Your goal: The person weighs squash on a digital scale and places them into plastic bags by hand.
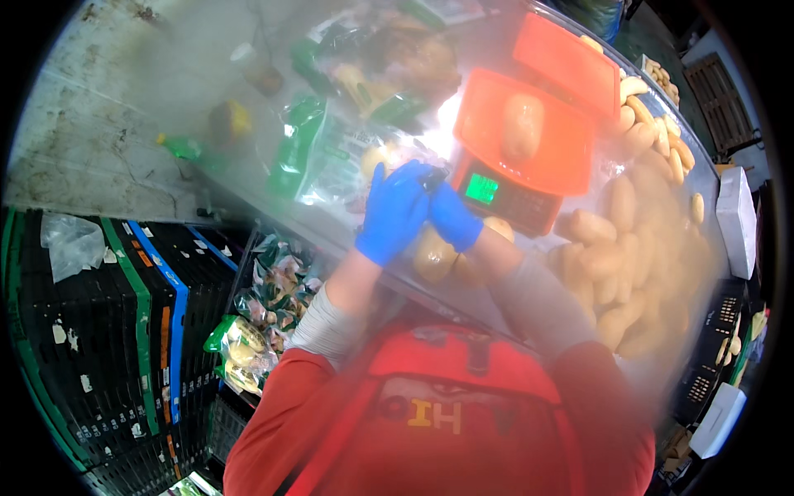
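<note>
Both my hands wear blue gloves and meet over the metal table, just left of an orange-red digital scale (524, 142) with a lit green display. My left hand (394, 208) and my right hand (454, 214) close together on a small dark item (435, 178), too blurred to name. A clear plastic bag (338, 158) with green print lies beside my left hand, with pale round produce (375, 160) by its fingers. One large potato-like tuber (523, 127) rests in the scale's orange pan. More tubers (434, 254) lie under my wrists. Haze blurs much of the view.
A large heap of pale tubers (620, 248) covers the table's right side. An orange tray (570, 59) sits behind the scale. Filled bags (397, 68) and a green bottle (183, 147) lie at the far left. Stacked black crates (93, 335) and a crate of bagged produce (248, 353) stand at lower left.
</note>
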Demonstrator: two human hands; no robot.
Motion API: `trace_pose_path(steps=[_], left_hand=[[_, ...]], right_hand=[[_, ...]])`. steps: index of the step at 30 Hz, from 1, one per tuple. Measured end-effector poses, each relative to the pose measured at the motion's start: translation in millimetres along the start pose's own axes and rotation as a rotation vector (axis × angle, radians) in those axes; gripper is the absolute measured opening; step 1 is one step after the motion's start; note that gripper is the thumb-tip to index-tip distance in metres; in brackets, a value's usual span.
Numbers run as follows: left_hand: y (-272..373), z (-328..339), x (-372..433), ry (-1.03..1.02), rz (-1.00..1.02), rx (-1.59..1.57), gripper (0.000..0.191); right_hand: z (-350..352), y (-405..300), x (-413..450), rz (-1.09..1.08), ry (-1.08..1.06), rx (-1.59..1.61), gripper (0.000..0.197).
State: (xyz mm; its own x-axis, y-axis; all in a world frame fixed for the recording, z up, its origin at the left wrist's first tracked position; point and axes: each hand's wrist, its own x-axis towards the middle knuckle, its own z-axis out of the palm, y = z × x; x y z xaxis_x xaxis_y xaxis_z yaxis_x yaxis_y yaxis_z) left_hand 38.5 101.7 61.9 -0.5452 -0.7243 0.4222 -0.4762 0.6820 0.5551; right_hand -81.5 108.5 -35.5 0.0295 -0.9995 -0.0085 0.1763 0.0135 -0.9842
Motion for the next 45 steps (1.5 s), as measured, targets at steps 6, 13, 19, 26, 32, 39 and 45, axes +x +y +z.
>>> trace_pose_path(steps=[6, 13, 19, 26, 32, 39, 45], left_hand=[[11.3, 6.8, -2.7, -0.111, 0.106, -0.153, 0.010], [8.5, -7.6, -17.5, 0.242, -0.111, -0.155, 0.039], [-58.9, -21.3, -56.1, 0.495, -1.192, -1.259, 0.033], [-110.7, 30.3, -75.9, 0.466, -1.057, -1.186, 0.022], [-124.1, 29.9, -63.8, 0.364, -1.088, -0.886, 0.031], [-126.0, 29.3, -59.7, 0.376, -1.115, -1.218, 0.025], [-233.4, 60.6, -131.9, 0.340, -0.862, -1.149, 0.042]], right_hand=[[23.6, -34.4, 10.7, -0.039, 0.007, 0.386, 0.042], [20.9, -52.3, 16.8, -0.257, -0.070, -0.531, 0.042], [30.9, -99.5, 22.4, 0.079, -0.257, -0.912, 0.042], [42.8, -46.9, 36.1, 0.161, -0.515, -0.553, 0.033], [46.8, -3.8, 54.0, 0.022, -0.414, -0.643, 0.032], [20.0, 34.1, 71.8, -0.007, -0.233, -0.829, 0.030], [-30.2, -59.7, 14.9, 0.144, -0.505, -0.341, 0.026]])
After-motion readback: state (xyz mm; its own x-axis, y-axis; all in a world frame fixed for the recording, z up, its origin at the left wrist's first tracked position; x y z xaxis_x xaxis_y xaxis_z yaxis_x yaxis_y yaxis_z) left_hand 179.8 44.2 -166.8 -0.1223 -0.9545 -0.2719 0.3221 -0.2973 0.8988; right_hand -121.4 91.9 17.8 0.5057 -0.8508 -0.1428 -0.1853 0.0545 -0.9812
